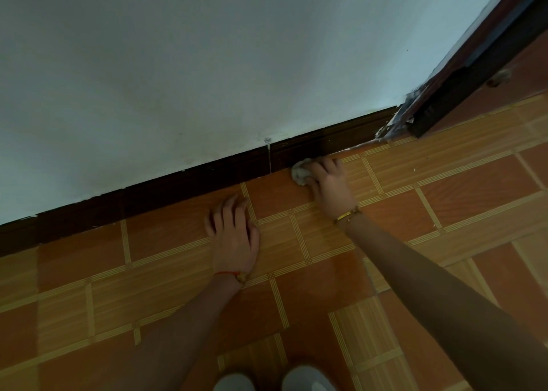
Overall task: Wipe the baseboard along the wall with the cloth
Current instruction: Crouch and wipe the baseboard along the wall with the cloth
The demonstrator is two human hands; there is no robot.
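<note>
Right hand bunched around the cloth, pressing it to the foot of the baseboard near the door frame, likely for firm rubbing. Left hand flat on the floor, fingers spread, gripping nothing, probably propping the crouch.

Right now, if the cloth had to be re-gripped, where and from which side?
Take the cloth by the bunched white wad showing past the right hand's fingers, coming from the floor side. The baseboard blocks the far side, and the right hand covers the rest. The left hand rests flat on the floor tiles, free.
</note>
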